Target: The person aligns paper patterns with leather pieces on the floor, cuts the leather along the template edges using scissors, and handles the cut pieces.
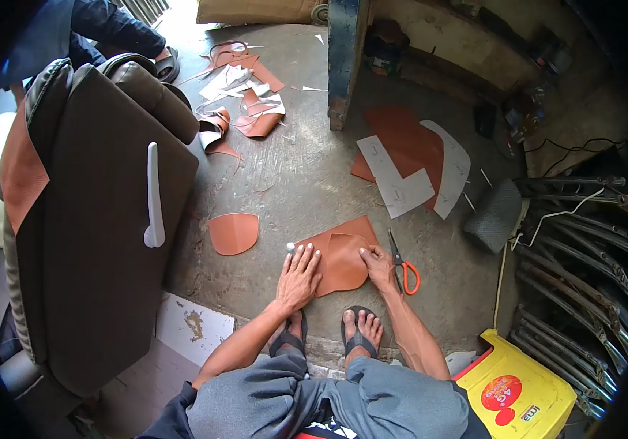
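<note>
My left hand (299, 278) lies flat with its fingers stretched out over the left side of a brown leather sheet (317, 240) on the floor. A rounded leather piece (348, 260) rests on top of that sheet. My right hand (380, 268) has its thumb and fingers closed on the right edge of the rounded piece. Just right of this hand lies a pair of scissors (410, 278) with orange handles, points away from me. By the left fingertips is a small white thing (290, 246), too small to name. Another cut leather piece (234, 233) lies farther left.
Leather and paper scraps (255, 95) lie at the far left. White paper patterns (394, 179) rest on brown leather at the far right. A dark padded seat (102, 219) stands left, metal frames (577, 271) and a yellow plastic stool (522, 388) right. Another person's sleeve (113, 29) shows upper left.
</note>
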{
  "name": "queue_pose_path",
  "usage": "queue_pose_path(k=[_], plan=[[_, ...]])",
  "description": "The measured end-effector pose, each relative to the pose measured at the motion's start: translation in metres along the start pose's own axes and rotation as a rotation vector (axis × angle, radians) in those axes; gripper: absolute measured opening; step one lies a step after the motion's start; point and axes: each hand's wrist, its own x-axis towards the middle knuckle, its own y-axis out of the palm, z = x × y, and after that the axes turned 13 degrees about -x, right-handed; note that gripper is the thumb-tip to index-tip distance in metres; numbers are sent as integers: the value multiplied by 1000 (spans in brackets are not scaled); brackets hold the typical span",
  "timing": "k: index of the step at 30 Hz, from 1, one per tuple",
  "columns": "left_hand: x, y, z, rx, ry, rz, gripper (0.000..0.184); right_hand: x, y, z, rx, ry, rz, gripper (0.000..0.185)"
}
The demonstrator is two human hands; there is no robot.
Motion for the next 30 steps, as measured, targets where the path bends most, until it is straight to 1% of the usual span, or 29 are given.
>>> queue_pose_path(k=[2, 6, 8, 9, 11, 15, 18, 20, 22, 24, 25, 26, 28, 29, 30], plan=[[0, -3, 0, -10, 1, 10, 60, -1, -1, -2, 116, 16, 54, 35], [2, -10, -1, -56, 15, -10, 57, 2, 2, -8, 125, 48, 27, 33], [2, -7, 4, -84, 30, -42, 55, 1, 8, -7, 374, 131, 5, 30], [0, -5, 6, -111, 43, -70, 52, -2, 11, -7, 372, 133, 7, 30], [-1, -6, 6, -122, 45, -81, 51, -13, 9, 6, 460, 209, 0, 27], [-3, -6, 5, -141, 35, -96, 48, -17, 9, 11, 501, 235, 8, 21], [-7, -3, 2, -175, 12, -126, 48, -18, 7, 8, 520, 244, 20, 23], [-4, -5, -1, -230, -24, -146, 48, -14, 6, -2, 436, 207, 72, 27], [2, -10, -6, -287, -62, -162, 49, -9, 6, -13, 379, 183, 79, 28], [20, -20, -17, -224, -57, -292, 49, -14, 4, -11, 313, 157, 90, 29], [26, -19, -17, -223, -44, -291, 56, -20, 2, -6, 330, 118, 116, 28], [31, -17, -17, -225, -49, -296, 56, -26, 1, -1, 347, 79, 142, 28], [40, -13, -14, -190, -155, -131, 55, -30, 2, -6, 380, 74, 128, 27], [41, -11, -12, -187, -78, -185, 51, -32, 2, -11, 420, 75, 108, 26], [41, -5, -13, -192, -84, -186, 51, -37, 2, -17, 414, 77, 113, 26]])
